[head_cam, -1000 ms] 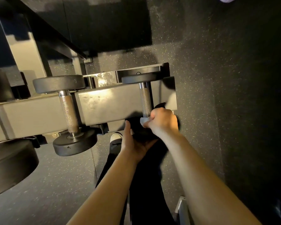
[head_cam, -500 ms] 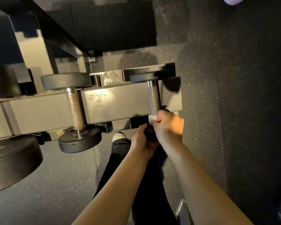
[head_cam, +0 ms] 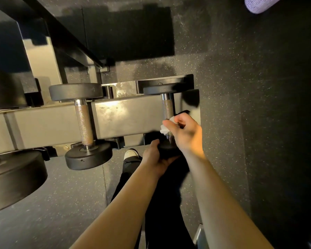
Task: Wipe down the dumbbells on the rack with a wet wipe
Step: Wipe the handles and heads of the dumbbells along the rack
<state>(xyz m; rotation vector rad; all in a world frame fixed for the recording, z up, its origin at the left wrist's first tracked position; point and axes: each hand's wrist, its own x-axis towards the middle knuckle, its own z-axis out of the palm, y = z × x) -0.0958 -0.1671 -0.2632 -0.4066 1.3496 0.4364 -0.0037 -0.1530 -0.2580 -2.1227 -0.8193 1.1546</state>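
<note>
No readable writing shows. Left of both grips, 1 black round-headed dumbbell (head_cam: pixel 84 123) lies across the grey metal rack (head_cam: pixel 126 117). The left hand (head_cam: pixel 155 157) clamps the second dumbbell's (head_cam: pixel 166 105) near head; the right hand (head_cam: pixel 184 133) pinches a white crumpled wet wipe (head_cam: pixel 164 129) against its knurled handle.

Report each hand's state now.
Left hand: grips the near head of the right-most dumbbell.
Right hand: pinches the wet wipe against that dumbbell's handle.
</note>
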